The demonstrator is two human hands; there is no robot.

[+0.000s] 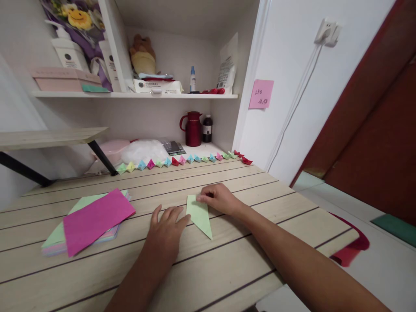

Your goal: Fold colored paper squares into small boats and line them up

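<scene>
A pale green folded sheet of paper (199, 213) lies on the wooden table, with a point toward me. My right hand (218, 199) has thumb and fingers pinched together at the paper's far right corner. Flat on the table to the left rests my left hand (167, 227), fingers spread, its thumb touching or very near the paper's left edge. Further left sits a stack of coloured paper (55, 242), with a magenta sheet (99, 219) lying askew on top.
Small folded paper boats (167, 162) in several colours line the table's far edge. Behind them, the shelf (208, 95) holds bottles and boxes, with a red jug (193, 130) below. A black-legged wooden riser (52, 138) stands at the left. A red stool (352, 249) shows beyond the table's right edge.
</scene>
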